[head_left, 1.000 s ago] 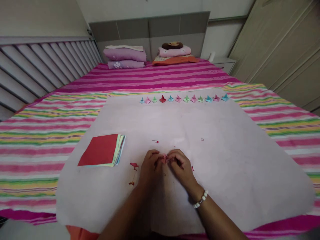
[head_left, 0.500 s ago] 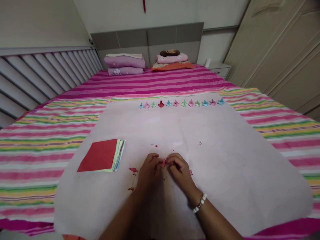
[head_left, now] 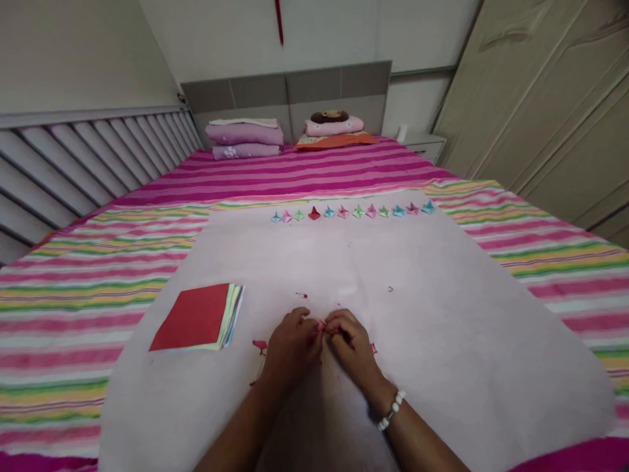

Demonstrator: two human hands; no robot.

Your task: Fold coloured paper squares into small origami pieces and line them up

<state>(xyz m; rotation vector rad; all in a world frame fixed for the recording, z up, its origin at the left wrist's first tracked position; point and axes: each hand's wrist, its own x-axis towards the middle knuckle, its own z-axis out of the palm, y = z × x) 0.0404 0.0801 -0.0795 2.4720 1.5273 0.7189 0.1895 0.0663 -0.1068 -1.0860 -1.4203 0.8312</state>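
Between my two hands, low over the white sheet [head_left: 432, 347], is a small pink folded paper piece [head_left: 321, 324], mostly covered by fingers. My left hand [head_left: 295, 344] pinches it from the left. From the other side the closed fingertips of my right hand [head_left: 350, 337] meet it; a white beaded bracelet [head_left: 392, 412] circles that wrist. Just left of my left hand lies a red bird-shaped piece [head_left: 259, 345], partly covered. A pin with a red end [head_left: 301, 295] rests beyond the hands. Part of a pink piece [head_left: 373, 348] shows beside my right hand.
A stack of coloured paper [head_left: 191, 318], red on top, lies at the left. Several small folded paper boats [head_left: 343, 211] form a row along the sheet's far edge. A small curved bit [head_left: 390, 289] lies to the right. Folded bedding [head_left: 246, 134] sits by the headboard.
My left hand has turned inward and covers more of the pink paper. It also hides more of the red pieces beside it. The whole view has tilted up slightly.
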